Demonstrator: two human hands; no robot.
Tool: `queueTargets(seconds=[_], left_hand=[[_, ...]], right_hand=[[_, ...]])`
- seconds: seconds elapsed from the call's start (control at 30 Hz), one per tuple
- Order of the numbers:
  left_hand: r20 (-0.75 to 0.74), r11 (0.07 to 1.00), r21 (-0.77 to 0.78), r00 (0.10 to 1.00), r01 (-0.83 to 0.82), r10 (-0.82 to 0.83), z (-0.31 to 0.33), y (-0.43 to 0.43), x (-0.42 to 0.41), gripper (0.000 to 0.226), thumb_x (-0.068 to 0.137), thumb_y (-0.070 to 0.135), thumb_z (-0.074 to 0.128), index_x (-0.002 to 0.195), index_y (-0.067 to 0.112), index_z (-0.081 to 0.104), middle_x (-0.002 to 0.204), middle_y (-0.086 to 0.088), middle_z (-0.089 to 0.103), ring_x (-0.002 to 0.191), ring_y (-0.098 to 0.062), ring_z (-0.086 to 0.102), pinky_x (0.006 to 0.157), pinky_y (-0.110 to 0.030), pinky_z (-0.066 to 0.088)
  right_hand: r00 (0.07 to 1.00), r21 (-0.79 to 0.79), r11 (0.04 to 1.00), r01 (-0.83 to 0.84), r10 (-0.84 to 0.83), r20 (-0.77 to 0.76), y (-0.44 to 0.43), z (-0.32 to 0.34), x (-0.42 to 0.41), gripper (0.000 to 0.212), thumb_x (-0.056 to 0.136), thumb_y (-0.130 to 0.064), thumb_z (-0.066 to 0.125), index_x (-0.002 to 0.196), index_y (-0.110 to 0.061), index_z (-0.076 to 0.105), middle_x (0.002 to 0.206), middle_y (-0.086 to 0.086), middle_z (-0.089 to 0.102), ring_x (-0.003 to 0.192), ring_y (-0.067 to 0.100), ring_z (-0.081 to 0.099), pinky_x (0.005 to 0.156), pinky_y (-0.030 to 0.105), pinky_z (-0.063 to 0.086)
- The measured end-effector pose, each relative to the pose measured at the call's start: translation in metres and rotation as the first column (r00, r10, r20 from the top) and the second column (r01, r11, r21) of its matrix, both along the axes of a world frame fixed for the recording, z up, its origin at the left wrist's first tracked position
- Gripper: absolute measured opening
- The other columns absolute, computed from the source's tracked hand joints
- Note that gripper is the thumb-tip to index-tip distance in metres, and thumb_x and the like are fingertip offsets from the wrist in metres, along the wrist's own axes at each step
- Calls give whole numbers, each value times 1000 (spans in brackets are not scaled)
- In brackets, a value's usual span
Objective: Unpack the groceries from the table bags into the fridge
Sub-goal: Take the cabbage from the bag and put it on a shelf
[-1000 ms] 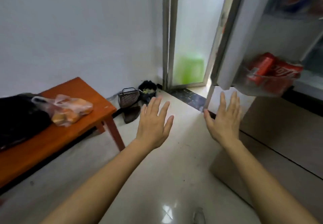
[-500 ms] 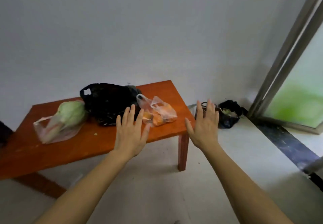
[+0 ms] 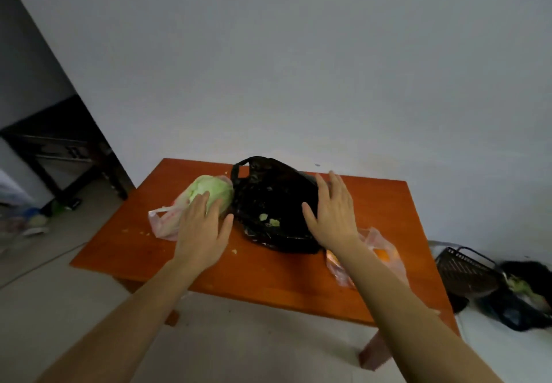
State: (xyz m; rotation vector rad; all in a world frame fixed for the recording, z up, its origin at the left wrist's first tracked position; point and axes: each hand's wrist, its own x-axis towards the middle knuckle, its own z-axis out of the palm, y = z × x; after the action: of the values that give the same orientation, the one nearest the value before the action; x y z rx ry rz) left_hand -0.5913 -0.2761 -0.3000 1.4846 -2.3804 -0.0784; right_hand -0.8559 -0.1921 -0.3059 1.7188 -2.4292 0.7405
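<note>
At centre frame, the crumpled black plastic bag (image 3: 274,203) sits on the orange-red wooden table (image 3: 388,203). A pale green cabbage in a clear plastic bag (image 3: 212,191) lies at its left and a clear bag of orange fruit (image 3: 385,254) at lower right. Your left hand (image 3: 203,230) is over the cabbage and your right hand (image 3: 331,212) over the black bag's right edge. Both are flat-fingered and empty; you cannot tell whether they touch.

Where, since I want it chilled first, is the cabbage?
In the head view, the cabbage lies in a clear bag on the table, left of the black bag, just past the left hand.
</note>
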Motion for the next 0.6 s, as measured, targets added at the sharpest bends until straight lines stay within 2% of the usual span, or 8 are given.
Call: queueTargets(seconds=[0.1,0.2,0.3,0.37,0.47,0.6], left_hand=[[-38,996,58,997,-68,70,-17,-61,16,50,102,43,41,141,13,49,153,-14,40,143,-30,34,115,-47,31],[-118,987,142,989,-76,93,-34,-128,33,47,101,38,48,138,10,50,148,-14,45,138,-30,41,112,-44,37],[-135,967,252,989,-31,67,-51,-191,51,39,98,35,52,130,13,56,132,-10,57,115,-21,57,95,-34,48],[-102,941,339,995,12,24,-62,-226,61,34,98,35,52,125,16,61,118,-5,65,98,-16,63,86,-32,53],[-28,881,471,999,41,-31,-79,-267,69,25,98,30,49,114,19,65,100,2,70,82,-12,64,78,-32,55],[63,797,603,996,13,-64,-108,-305,70,24,97,22,43,107,16,64,96,-2,69,78,-17,64,65,-28,44]], right_hand=[[996,32,995,-92,92,12,-61,-8,16,67,100,-42,49,155,-13,25,162,16,19,151,32,15,120,47,28],[993,46,993,-112,110,43,-122,-13,31,64,100,-38,50,155,-14,26,162,14,21,150,30,19,113,45,39],[992,71,995,-77,69,109,-182,-11,47,62,100,-38,51,154,-17,27,160,10,23,148,28,25,104,43,48],[990,86,994,-65,53,133,-220,-11,58,60,100,-36,51,153,-18,30,158,9,28,145,27,31,100,42,50],[985,82,993,-81,67,159,-270,-17,78,52,101,-31,50,149,-16,37,150,8,40,138,26,40,98,39,50],[964,118,976,-182,154,216,-316,-35,103,43,101,-21,48,144,-13,46,139,9,50,123,26,53,92,34,49]])
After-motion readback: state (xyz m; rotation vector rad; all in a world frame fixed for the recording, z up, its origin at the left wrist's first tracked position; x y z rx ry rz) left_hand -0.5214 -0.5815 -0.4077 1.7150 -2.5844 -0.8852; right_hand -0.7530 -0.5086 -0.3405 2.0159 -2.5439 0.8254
